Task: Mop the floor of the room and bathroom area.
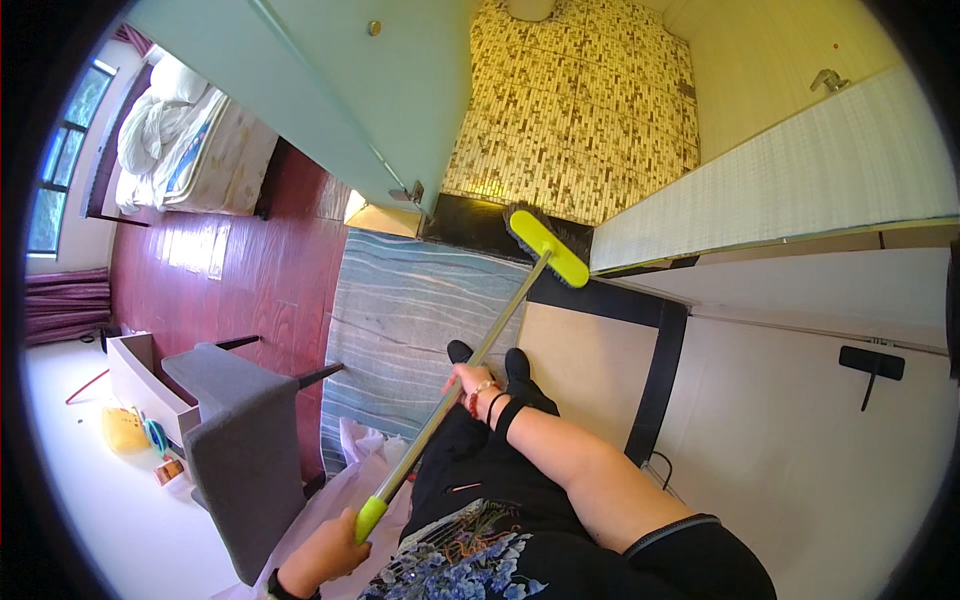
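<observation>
A broom with a lime-green head and a metal pole slants from the lower left up to a bathroom doorway. Its dark bristles lie over the black threshold, at the corner by the right-hand wall. My left hand is closed round the green grip at the pole's lower end. Farther up, my right hand holds the metal pole, with bracelets on the wrist. Beneath the pole lies a blue-grey wavy-patterned rug, with my black shoes near its right edge.
A frosted glass door stands at the upper left of the mosaic-tiled floor. On the left are a grey chair, an opened drawer and a bed. A pale plastic bag lies beside my legs.
</observation>
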The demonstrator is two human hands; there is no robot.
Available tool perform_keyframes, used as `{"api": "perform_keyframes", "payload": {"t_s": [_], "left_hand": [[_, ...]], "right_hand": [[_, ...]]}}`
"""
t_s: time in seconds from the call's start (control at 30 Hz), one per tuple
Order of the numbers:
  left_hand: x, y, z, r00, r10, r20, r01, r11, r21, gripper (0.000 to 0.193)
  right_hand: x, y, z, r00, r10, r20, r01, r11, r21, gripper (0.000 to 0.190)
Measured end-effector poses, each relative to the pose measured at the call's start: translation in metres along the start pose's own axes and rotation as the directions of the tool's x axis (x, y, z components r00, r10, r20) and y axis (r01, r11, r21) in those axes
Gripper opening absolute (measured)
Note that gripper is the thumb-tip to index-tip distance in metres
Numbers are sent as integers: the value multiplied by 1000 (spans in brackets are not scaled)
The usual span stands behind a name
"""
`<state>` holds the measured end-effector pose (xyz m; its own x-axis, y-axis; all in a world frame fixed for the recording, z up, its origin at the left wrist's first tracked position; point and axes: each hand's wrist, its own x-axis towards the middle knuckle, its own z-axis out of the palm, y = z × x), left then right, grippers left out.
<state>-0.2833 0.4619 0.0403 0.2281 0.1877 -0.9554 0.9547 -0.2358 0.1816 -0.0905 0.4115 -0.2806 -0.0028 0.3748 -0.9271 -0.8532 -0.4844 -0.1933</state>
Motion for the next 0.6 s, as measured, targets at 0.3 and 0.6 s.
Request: {"api": "perform_keyframes", "payload": {"t_s": [0.3, 0.6], "left_hand": [[-78, 41, -21, 977, -211, 25, 211, 977, -34, 31], [-98, 5, 62, 977, -147, -155, 55, 873, -484, 37]], "right_hand": [[-62, 39, 17, 903, 414, 112, -426, 838, 340, 18], [-71, 31, 28, 947, 311, 85, -318, 944, 85, 8]]}}
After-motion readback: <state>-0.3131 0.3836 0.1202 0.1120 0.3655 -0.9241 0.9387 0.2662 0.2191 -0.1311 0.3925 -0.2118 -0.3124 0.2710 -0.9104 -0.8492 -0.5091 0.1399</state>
